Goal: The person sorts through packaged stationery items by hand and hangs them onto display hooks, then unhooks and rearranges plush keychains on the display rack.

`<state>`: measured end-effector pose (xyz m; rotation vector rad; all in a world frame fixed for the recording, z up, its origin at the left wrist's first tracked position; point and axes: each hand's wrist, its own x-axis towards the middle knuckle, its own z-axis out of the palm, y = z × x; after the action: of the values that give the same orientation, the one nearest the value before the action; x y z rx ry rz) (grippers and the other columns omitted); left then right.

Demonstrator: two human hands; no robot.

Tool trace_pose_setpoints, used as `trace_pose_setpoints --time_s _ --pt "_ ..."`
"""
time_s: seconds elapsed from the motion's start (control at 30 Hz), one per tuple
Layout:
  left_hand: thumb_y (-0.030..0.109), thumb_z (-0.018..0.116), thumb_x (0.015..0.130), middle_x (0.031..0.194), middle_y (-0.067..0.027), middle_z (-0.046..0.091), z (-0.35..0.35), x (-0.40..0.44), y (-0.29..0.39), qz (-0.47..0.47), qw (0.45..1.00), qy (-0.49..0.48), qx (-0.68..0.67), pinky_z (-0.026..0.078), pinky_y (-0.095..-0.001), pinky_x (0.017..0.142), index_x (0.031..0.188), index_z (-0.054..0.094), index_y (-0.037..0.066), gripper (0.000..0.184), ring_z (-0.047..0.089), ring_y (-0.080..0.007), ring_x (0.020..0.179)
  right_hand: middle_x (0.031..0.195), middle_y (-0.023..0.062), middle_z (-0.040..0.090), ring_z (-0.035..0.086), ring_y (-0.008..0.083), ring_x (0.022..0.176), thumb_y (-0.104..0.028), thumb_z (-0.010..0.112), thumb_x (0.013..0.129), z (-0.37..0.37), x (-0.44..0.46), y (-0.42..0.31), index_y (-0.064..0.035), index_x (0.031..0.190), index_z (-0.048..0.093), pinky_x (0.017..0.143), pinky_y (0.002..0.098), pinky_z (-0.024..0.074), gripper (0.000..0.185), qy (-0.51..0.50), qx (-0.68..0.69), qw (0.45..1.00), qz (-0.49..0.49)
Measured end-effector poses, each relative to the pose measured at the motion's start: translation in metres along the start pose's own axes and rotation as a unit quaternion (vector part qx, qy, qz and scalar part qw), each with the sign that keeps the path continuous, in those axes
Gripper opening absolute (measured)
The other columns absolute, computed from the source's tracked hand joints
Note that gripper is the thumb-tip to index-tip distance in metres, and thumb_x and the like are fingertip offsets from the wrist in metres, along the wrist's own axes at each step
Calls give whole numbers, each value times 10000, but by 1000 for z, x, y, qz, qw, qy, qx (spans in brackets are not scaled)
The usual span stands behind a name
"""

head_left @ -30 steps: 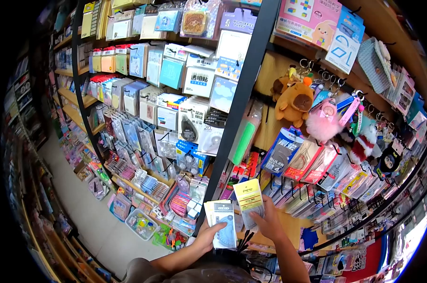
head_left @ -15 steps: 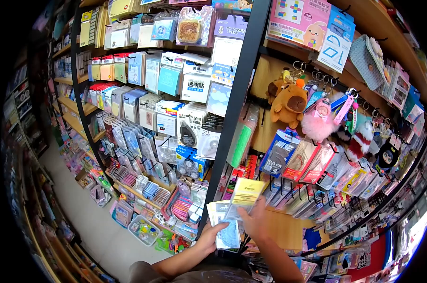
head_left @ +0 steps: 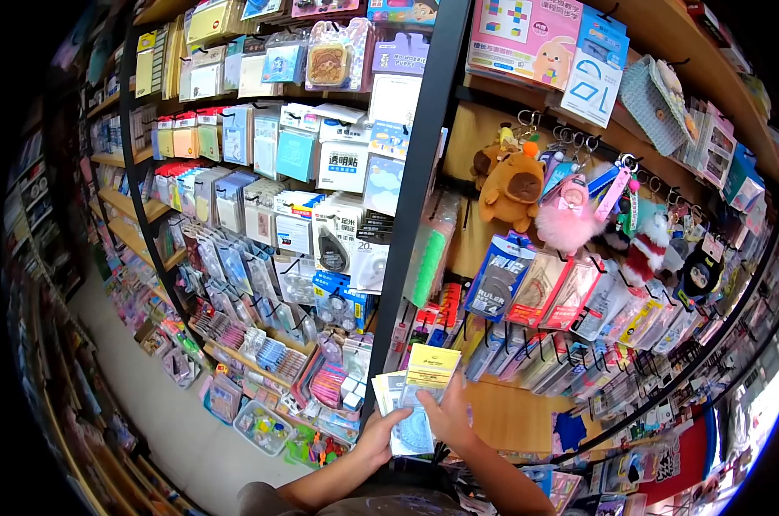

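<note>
"Head view: what is the left hand [head_left: 377, 438] holding?"

"Its grip is clamping on a blue-and-white packet [head_left: 412, 433], the thumb pressing on its face. Pale packets [head_left: 386, 392] are fanning out behind it."

"And the right hand [head_left: 446, 418]?"

"That grip is closing on a yellow-topped packet [head_left: 432, 365], with the thumb lying across its lower part. This packet is overlapping the upper part of the blue-and-white one, so the hands are staying close together."

"Where are the packets being held?"

"They are hovering in front of the lower end of a black post [head_left: 422, 181], just left of a wooden shelf [head_left: 511, 419]."

"What is hanging above?"

"A brown plush [head_left: 513, 191] is hanging beside a pink fluffy charm [head_left: 570, 222], and a blue ruler pack [head_left: 497, 279] is hanging below them. Left of the post, a correction tape pack [head_left: 335, 241] is hanging among others. Farther down, a clear tub [head_left: 264, 428] is resting on the floor [head_left: 187, 421], holding small colorful items."
</note>
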<state>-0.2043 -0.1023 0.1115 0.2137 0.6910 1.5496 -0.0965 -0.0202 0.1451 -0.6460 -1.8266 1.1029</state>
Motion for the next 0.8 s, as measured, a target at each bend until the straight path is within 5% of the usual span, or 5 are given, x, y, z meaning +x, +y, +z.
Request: trace_pose_setpoints --time_s 0.7,0.8 --pt "52 554 804 998 -131 604 -28 11 -6 7 1000 9 2 515 -424 799 1151 489 1 356 616 -271 904 1027 142 535 508 196 964 -94 588 818 -24 40 -24 25 1089 400 863 329 389 351 68 1 998 -1" --pt "53 546 803 1009 -135 603 -36 9 -6 20 999 26 9 511 -432 806 1143 491 -10 351 615 -277 910 1106 108 522 480 162 1028 -25 570 816 -35 65 -37 13 1181 379 926 301 351 414 26 -24 999 -18"
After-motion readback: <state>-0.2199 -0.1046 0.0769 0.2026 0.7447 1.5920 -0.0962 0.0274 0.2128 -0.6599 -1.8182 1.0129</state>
